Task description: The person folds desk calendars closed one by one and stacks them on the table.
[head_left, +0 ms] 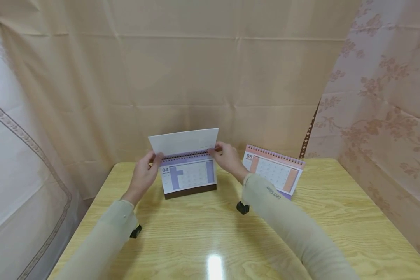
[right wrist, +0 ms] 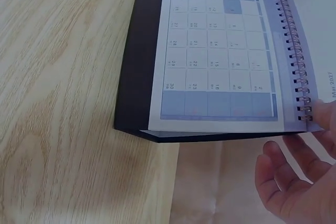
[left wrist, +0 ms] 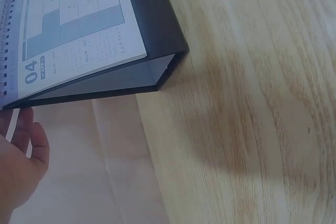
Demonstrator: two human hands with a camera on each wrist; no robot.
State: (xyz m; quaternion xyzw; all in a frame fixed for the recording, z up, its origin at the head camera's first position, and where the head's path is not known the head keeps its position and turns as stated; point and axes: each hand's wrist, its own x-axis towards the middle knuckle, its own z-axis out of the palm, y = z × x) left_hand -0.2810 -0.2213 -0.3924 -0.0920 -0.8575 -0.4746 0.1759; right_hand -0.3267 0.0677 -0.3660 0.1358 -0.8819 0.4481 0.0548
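A desk calendar [head_left: 190, 175] with a dark base stands on the table, its purple "04" sheet facing me. Above its spiral binding [right wrist: 291, 40] a white page [head_left: 185, 142] is lifted upright, its blank-looking side toward me. My left hand [head_left: 146, 171] pinches at the left end of the binding; in the left wrist view its fingers [left wrist: 39, 142] show behind the calendar's edge. At the binding's right end my right hand [head_left: 229, 157] grips the corner, thumb [right wrist: 323, 114] in front on the page's foot and the other fingers curled behind.
A second desk calendar [head_left: 273, 169], coral-coloured and marked "08", stands to the right, close to my right forearm. The wooden table [head_left: 182, 233] ends just behind both calendars at a beige curtain [head_left: 182, 77]. Patterned curtains [head_left: 388, 116] hang at the sides.
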